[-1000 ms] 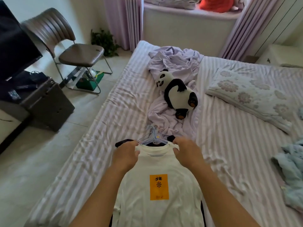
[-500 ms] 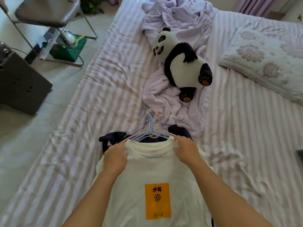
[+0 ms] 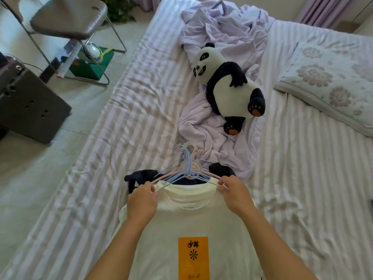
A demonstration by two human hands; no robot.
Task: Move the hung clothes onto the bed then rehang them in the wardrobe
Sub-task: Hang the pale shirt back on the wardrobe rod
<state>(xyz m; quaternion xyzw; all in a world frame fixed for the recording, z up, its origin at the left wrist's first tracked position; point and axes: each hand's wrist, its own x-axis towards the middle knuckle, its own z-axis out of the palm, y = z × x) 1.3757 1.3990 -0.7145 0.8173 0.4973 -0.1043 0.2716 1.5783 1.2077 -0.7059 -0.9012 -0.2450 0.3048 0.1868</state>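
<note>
Fingers point(image 3: 152, 186) of both hands pinch the white T-shirt point(image 3: 187, 225) shoulders. Stacked clothes and hangers point(image 3: 186, 170) lie on the bed point(image 3: 125, 126); rehanging in the wardrobe remains.

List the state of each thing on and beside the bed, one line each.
White T-shirt with orange patch: flat on bed, on hanger.
Bundle of blue and pink hangers: hooks bunched, lying on bed.
Dark garment: under the T-shirt.
Left hand: grip pinching T-shirt shoulder.
Right hand: same, other shoulder.
Plush panda: on its back.
Lilac sheet: crumpled.
</note>
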